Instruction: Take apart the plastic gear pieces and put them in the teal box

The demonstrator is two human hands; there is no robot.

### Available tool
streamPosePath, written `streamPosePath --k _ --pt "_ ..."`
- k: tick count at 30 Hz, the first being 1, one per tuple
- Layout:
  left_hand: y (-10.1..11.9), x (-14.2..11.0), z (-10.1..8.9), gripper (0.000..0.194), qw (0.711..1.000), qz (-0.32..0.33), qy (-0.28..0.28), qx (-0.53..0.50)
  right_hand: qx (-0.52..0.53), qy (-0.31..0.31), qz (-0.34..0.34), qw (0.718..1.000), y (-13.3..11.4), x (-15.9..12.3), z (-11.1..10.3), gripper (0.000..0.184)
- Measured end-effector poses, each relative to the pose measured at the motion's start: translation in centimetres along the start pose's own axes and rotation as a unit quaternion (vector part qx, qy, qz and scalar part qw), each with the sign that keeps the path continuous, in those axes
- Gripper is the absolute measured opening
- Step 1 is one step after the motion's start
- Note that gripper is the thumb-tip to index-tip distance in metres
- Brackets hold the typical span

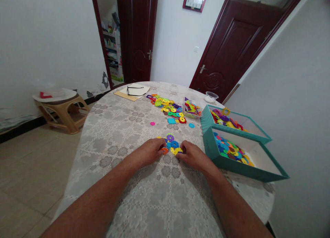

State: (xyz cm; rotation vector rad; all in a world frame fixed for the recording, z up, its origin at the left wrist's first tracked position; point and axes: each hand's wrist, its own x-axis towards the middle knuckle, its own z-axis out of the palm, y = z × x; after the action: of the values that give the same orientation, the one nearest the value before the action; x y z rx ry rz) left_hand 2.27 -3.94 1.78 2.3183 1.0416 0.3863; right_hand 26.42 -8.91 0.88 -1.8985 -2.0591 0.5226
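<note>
Both my hands rest on a round table covered in a lace cloth (123,135). Between them lies a small joined cluster of coloured plastic gear-shaped pieces (172,144). My left hand (151,151) has its fingers curled, pinching the cluster's left side at an orange piece. My right hand (192,155) is also curled, with its fingertips pressed on a yellow piece at the cluster's right side. Farther back a long spread of loose coloured pieces (168,107) lies on the cloth.
Two teal box halves (210,147) (206,118) with several coloured pieces stand at right. A clear tub of pieces (192,109), a small clear cup (211,96), and a notebook with glasses (134,91) sit farther back. A plastic stool (64,114) stands at left; dark doors behind.
</note>
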Motion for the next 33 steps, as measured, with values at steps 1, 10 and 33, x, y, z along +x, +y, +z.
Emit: streamPosePath --k 1,10,33 --pt "0.1 0.0 0.1 0.012 1.000 0.001 0.001 -0.003 0.009 -0.001 -0.005 1.000 -0.2 0.0 0.0 0.012" --pt "-0.3 0.3 0.9 0.008 0.999 0.002 0.022 -0.032 0.106 0.015 -0.128 0.986 -3.1 -0.4 1.1 0.010" --pt "-0.7 -0.6 -2.5 0.021 0.998 0.009 -0.011 -0.058 0.065 -0.153 -0.119 0.979 -1.2 -2.8 -6.2 0.015"
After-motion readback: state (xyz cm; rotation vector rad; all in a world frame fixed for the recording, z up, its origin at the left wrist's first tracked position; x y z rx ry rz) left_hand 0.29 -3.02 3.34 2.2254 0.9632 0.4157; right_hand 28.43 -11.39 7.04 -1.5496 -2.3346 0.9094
